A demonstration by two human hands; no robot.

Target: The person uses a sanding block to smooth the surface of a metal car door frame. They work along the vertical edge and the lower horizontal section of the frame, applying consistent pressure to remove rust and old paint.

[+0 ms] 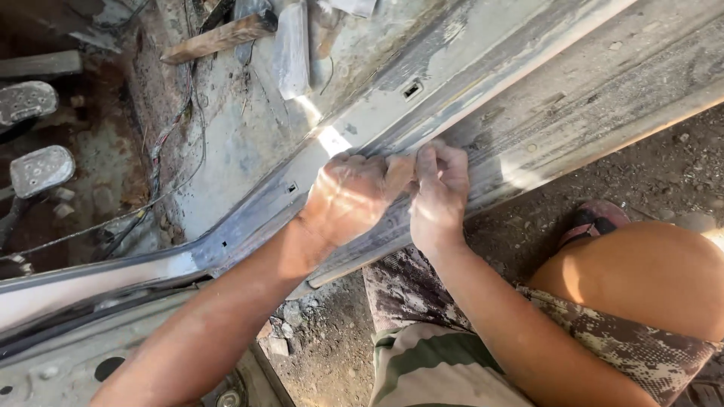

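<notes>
So both hands are working right on the door sill [483, 143] of a stripped car body, the dusty grey metal step that is running diagonally from the lower left corner up to the upper right. The left hand [348, 197] is curling into a loose fist and pinching a small tan piece [400, 175], which looks like a scrap of sandpaper, though I can't say for sure. The right hand [441, 188] is sitting just beside it, fingers bent and pressing down on the sill's edge, thumb touching the same scrap, so my guess is it's steadying the spot while the other hand is doing the gripping. That scrap is lying between the two hands, flat against the sill's outer lip, about midway along it.

The person is crouching on the dirt outside, knee [641, 271] near the lower right. Inside the car, two pedals [34, 136] are showing at the left edge, loose wires [162, 151] are trailing across the bare floor, and a wood stick [219, 38] is lying near the top.
</notes>
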